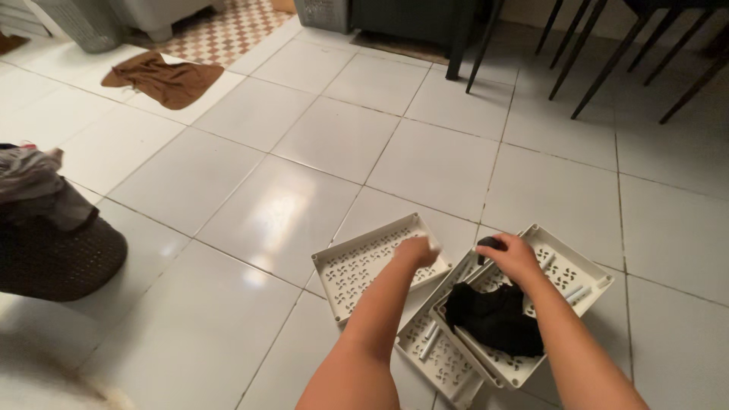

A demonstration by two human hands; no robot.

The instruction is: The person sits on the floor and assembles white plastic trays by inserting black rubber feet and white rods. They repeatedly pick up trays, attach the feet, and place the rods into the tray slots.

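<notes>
Far to the left of both hands, a dark wicker basket [61,258] is sitting on the tiled floor [250,205], clothes heaped on it. The left hand [416,250] is curling closed on the rim of a white perforated tray [357,266]. Just right of it, the right hand [515,257] is gripping a small dark object [488,244] over stacked white trays [566,269], a black cloth [493,317] lying below its wrist.

No packages, labels, signs or screens are in view.
</notes>
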